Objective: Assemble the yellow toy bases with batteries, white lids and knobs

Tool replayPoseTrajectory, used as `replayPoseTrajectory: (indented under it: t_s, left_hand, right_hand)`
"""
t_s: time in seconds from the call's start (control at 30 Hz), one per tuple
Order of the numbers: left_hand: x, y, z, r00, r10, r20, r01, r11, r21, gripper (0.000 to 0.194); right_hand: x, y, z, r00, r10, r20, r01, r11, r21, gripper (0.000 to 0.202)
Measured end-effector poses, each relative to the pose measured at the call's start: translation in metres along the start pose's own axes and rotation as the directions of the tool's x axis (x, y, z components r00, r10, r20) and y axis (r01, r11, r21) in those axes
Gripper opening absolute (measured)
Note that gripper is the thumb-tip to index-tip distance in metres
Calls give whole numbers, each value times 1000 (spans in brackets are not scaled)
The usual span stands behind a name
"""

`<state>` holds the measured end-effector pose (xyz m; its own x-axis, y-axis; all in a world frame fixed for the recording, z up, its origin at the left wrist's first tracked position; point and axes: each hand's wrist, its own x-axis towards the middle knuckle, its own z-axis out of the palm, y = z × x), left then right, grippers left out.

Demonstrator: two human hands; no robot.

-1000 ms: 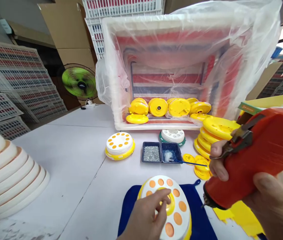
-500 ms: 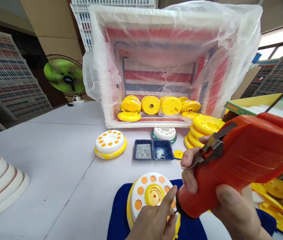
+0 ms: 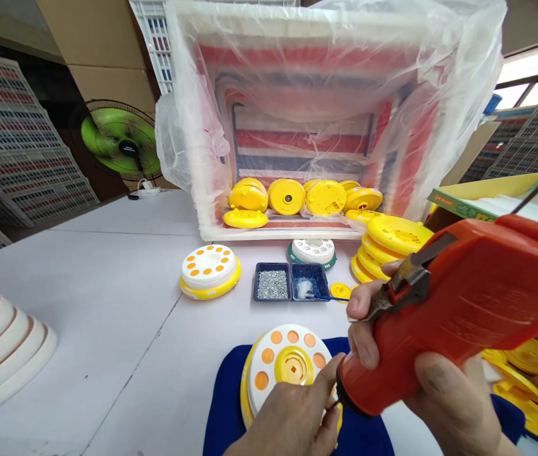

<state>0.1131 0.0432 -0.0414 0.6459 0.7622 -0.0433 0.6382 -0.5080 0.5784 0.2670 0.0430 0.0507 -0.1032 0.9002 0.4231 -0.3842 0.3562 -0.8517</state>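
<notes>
My right hand [image 3: 456, 392] is wrapped round an orange electric screwdriver [image 3: 444, 316], its fingers by the metal lever. The tool's nose points down and left, with a thin dark bit showing. My left hand [image 3: 292, 411] has its thumb and forefinger pinched together at the bit's tip; whatever lies between them is too small or hidden to name. Under that hand is a round white and yellow toy base [image 3: 264, 354] with orange dots and a yellow hub. It rests on a blue cloth [image 3: 224, 386], its right side partly covered by my fingers.
Ahead, a plastic-lined crate [image 3: 207, 231] lies on its side with yellow discs inside. Before it sit a blue two-part tray [image 3: 273, 297] of small metal pieces and white paste, and another dotted base [image 3: 208, 266]. Yellow parts [image 3: 395, 234] are stacked right, white rings [image 3: 7, 361] left.
My left forefinger has drawn in from pointing outward to bend close to the screwdriver's nose. The screwdriver has shifted very slightly right; the toy base stays in place.
</notes>
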Motion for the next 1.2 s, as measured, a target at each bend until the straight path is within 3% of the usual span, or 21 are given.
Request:
replayPoseTrajectory:
  t_s: [0.2, 0.37, 0.47, 0.57, 0.7, 0.9, 1.0, 1.1, 1.2]
  left_hand:
    - [0, -1, -1, 998, 53, -19, -54, 996, -64, 66]
    - [-5, -7, 6, 997, -43, -66, 24, 962, -271, 68]
    - [-6, -12, 14, 986, -70, -153, 22, 955, -297, 49]
    - [-4, -13, 22, 952, -10, -306, -66, 969, -238, 9]
    - [0, -13, 25, 876, 139, -461, -215, 970, -116, 11]
    - [7, -9, 25, 853, 179, -491, -227, 973, -40, 13]
    - [11, -5, 27, 837, 180, -518, -209, 978, 1, 14]
    - [13, -3, 27, 859, 124, -498, -147, 989, -8, 10]
    - [13, -5, 27, 878, 93, -469, -113, 994, -15, 13]
  right_hand:
    - [0, 4, -4, 1000, -25, 7, 25, 1000, 5, 55]
    - [3, 2, -8, 999, -42, -14, 42, 999, -11, 56]
    - [3, -1, -8, 999, -29, -27, 27, 998, -51, 55]
    - [3, 0, -9, 999, -48, -24, 47, 998, -41, 55]
    - [5, 1, -9, 1000, -29, -7, 29, 998, -49, 55]
    - [9, -5, -9, 1000, -3, -1, 3, 996, -86, 64]
    - [8, -5, -12, 999, 27, 18, -24, 987, -161, 45]
    - [7, -2, -15, 999, 36, 20, -31, 980, -196, 29]
    - [8, 2, -16, 999, -12, -29, 7, 985, -171, 37]
